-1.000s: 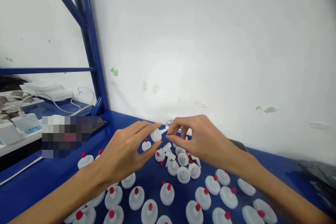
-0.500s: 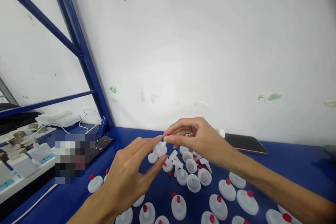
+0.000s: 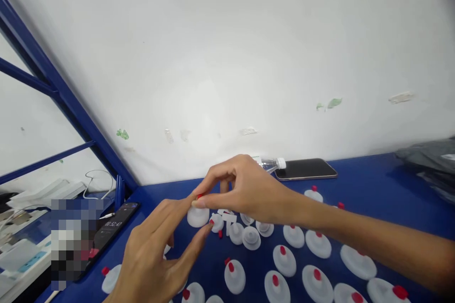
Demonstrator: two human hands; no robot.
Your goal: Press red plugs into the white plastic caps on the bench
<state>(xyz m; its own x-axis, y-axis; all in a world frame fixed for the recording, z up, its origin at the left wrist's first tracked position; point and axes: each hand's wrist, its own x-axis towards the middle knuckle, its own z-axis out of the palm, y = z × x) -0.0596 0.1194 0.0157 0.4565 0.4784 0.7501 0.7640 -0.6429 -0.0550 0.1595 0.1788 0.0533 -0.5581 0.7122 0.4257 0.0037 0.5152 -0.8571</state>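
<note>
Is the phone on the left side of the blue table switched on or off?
On. The left phone has a lit screen with white digits on a dark ground. The other phone, by the wall, has a dark screen.

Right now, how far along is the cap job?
Done: many white caps already carry red tips, spread across the blue table. In hand: the left hand holds a cap while the right hand pinches a red tip onto it. Left: a few bare caps and loose tips in the middle.
</note>
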